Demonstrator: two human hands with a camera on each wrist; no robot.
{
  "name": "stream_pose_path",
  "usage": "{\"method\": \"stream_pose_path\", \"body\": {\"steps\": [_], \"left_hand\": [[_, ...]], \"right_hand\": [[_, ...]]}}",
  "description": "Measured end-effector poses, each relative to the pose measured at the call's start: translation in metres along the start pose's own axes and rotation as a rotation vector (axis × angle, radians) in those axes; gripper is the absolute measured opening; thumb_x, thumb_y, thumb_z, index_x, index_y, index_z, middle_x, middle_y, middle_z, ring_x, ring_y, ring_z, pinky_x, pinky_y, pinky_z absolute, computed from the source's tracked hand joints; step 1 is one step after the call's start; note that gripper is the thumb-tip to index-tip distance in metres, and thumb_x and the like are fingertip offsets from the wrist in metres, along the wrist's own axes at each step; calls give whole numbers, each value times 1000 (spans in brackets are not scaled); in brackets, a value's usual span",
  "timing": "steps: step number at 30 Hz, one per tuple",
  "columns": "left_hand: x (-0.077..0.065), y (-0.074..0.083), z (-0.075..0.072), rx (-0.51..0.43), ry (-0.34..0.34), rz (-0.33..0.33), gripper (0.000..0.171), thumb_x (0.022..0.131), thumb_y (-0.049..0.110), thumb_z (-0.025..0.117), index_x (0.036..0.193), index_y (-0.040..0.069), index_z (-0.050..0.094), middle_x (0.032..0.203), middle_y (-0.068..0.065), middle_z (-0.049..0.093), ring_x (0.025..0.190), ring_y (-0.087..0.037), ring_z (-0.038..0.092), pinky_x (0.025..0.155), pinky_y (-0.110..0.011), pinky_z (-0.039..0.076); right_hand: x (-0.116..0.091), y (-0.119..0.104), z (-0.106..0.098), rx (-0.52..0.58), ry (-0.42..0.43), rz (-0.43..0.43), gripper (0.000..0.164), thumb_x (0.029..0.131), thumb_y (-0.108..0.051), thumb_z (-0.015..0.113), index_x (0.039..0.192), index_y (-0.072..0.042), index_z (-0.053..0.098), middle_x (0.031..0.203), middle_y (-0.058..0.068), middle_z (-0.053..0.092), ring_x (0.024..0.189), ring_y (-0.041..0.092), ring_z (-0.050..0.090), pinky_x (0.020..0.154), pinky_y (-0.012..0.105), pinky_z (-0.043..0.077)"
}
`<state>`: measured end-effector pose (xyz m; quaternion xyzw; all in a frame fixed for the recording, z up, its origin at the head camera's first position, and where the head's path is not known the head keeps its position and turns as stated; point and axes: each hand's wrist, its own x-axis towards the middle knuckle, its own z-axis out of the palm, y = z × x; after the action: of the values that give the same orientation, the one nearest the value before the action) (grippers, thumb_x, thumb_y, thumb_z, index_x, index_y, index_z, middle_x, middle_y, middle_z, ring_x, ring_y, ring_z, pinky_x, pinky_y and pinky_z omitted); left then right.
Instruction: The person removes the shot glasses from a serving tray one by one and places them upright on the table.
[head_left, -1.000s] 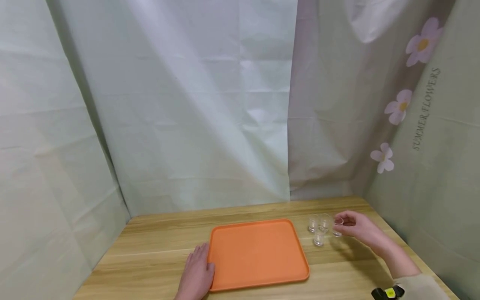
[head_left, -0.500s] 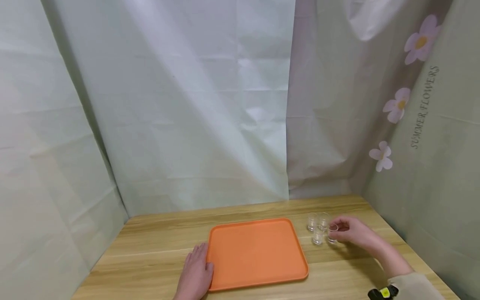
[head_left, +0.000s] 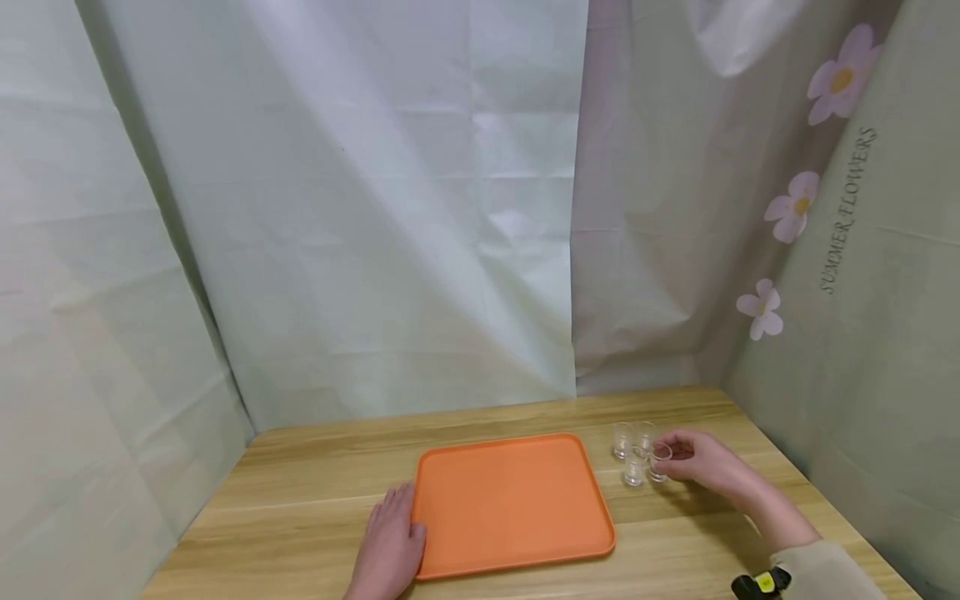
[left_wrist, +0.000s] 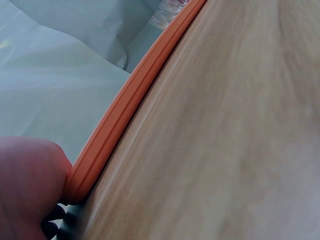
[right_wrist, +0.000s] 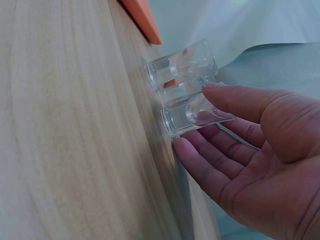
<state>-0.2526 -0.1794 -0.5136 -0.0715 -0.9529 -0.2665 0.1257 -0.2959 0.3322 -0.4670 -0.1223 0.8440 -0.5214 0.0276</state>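
Note:
My right hand [head_left: 708, 467] holds a small clear shot glass [right_wrist: 192, 116] between thumb and fingers. The glass stands upright, its base at the tabletop. Three more shot glasses [head_left: 633, 468] are grouped upright just left of it, close together; in the right wrist view one glass [right_wrist: 180, 62] shows beside the held one and another is partly hidden behind. An orange rectangular tray [head_left: 513, 508] lies flat in the middle of the table. My left hand [head_left: 388, 542] rests flat along the tray's left edge, fingers straight and pointing forward, thumb touching the rim.
The wood-grain tabletop [head_left: 285, 508] runs back to a pale green cloth curtain [head_left: 375, 250]. On the right, another cloth panel [head_left: 885, 350] with printed flowers borders the table, close to my right forearm.
My right hand has brought its glass left and slightly nearer, up against the other glasses. The left hand and tray stay in place; the head view has shifted slightly.

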Motion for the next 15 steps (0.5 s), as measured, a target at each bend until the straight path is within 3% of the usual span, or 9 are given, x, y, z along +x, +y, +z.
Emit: {"method": "stream_pose_path", "body": {"steps": [15], "left_hand": [[1,2,-2,2,-18,-12,61,99,5,62,154,-18,50,158,-37,51,153,-57,40,128,-70,28]], "right_hand": [[2,-1,3,-41,16,23,42,101,-11,81,133,11,66,128,18,73,119,29,68,89,25,60]]}}
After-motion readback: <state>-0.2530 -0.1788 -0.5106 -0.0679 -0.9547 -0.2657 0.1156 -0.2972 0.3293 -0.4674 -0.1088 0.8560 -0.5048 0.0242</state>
